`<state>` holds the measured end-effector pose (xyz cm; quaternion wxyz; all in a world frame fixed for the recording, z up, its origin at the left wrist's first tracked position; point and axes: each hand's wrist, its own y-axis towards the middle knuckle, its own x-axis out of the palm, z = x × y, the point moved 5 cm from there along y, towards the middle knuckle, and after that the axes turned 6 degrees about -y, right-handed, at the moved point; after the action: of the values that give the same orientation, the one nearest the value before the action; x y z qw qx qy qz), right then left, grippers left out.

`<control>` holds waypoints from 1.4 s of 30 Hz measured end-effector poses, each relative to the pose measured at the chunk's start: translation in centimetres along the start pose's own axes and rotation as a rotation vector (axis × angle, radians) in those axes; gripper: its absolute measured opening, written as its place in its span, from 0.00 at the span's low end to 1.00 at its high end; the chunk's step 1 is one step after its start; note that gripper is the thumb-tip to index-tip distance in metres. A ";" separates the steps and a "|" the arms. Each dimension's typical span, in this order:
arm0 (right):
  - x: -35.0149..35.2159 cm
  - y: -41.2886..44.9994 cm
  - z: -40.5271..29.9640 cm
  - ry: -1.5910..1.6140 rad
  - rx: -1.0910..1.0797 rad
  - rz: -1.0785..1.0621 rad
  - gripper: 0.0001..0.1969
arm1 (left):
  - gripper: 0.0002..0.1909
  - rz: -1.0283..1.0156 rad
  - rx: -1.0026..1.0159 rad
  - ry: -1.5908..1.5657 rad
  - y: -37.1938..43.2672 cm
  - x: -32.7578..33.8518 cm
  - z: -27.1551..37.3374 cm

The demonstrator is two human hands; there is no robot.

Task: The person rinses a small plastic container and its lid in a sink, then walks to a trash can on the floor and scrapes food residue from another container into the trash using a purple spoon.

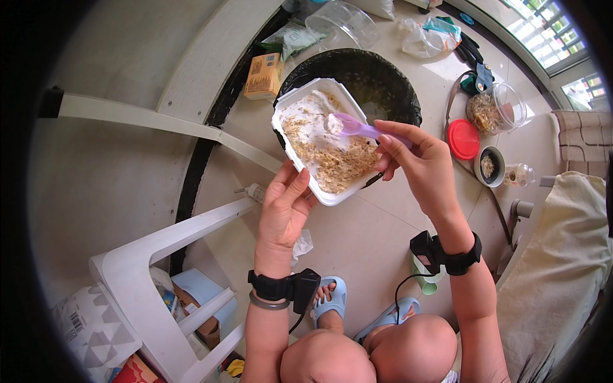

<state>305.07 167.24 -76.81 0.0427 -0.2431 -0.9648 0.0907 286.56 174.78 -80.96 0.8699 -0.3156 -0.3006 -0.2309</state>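
Note:
My left hand (289, 198) grips the near left edge of a white plastic tray (330, 197), tilted above a bin. White powdery grains and tan flakes of bedding (345, 158) cover the tray's floor. In my right hand (416, 160) is a small purple plastic scoop (357, 127), held by its handle. Some white grains sit in the scoop's bowl, over the tray's middle. Below the tray stands a round bin lined with a black bag (407, 81); the tray hides its near side.
An orange box (264, 76) and a clear plastic tub (342, 26) sit behind the bin. To the right are a jar of mixed feed (488, 110), a red lid (463, 139) and a small bowl (489, 166). A white stool frame (129, 268) stands at left.

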 end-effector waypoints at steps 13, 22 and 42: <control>-4.2 2.5 1.0 -0.366 -0.185 0.224 0.13 | 0.22 0.041 0.094 0.047 -0.7 -2.0 2.2; -1.3 1.9 -0.4 -1.347 -0.657 0.199 0.17 | 0.22 0.034 0.076 0.013 -0.7 -2.0 2.3; -1.9 -0.1 -3.3 -0.525 -0.271 0.228 0.09 | 0.22 0.002 0.078 0.026 -0.3 -1.2 1.6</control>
<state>307.05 166.76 -73.64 -0.2512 -0.3217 -0.9126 0.0252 284.89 175.97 -80.64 0.8856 -0.2789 -0.2977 -0.2221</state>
